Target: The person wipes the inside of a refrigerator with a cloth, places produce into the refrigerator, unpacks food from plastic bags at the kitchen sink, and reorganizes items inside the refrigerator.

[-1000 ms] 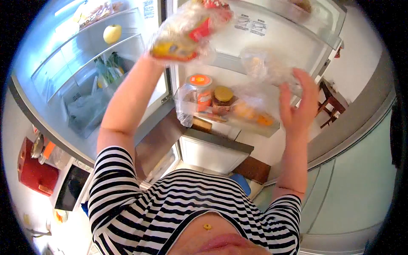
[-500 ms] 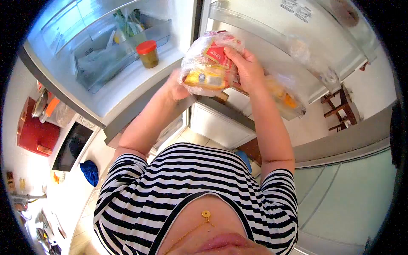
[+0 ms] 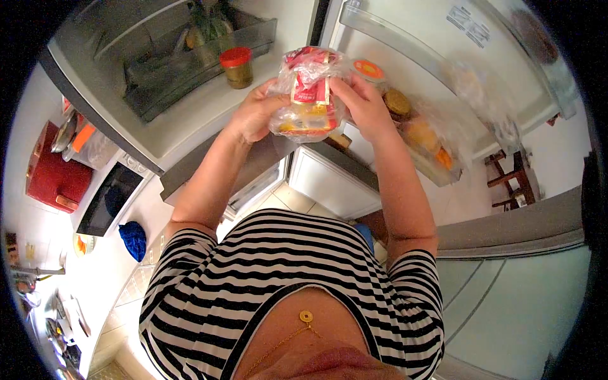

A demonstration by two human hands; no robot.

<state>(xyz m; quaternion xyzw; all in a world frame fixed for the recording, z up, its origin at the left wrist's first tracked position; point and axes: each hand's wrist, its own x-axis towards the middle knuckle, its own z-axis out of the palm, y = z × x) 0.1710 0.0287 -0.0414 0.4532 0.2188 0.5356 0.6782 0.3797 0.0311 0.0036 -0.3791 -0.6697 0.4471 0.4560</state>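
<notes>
Between my two hands is a clear plastic bag (image 3: 310, 95) with red and yellow food packets inside. My left hand (image 3: 254, 114) grips its left side, thumb lying across the front. On the right, my right hand (image 3: 361, 104) pinches the bag's upper edge beside a red packet. Both hands are closed on the plastic, in front of the open fridge. Left of the bag, a jar with a red lid (image 3: 237, 68) stands on the fridge floor, apart from my left hand. Behind my right hand, jars (image 3: 398, 102) sit in the door shelf.
A clear fridge drawer (image 3: 190, 76) with green vegetables is at upper left. The open fridge door (image 3: 411, 25) holds bagged items (image 3: 424, 136) in its lower shelf. Below, a white lower door (image 3: 329, 183) stands open. A counter with a red box (image 3: 56, 171) runs along the left.
The bag has turned, so its red packet faces me more squarely. My left hand has come round to the front, with its thumb now visible. The fridge interior looks darker.
</notes>
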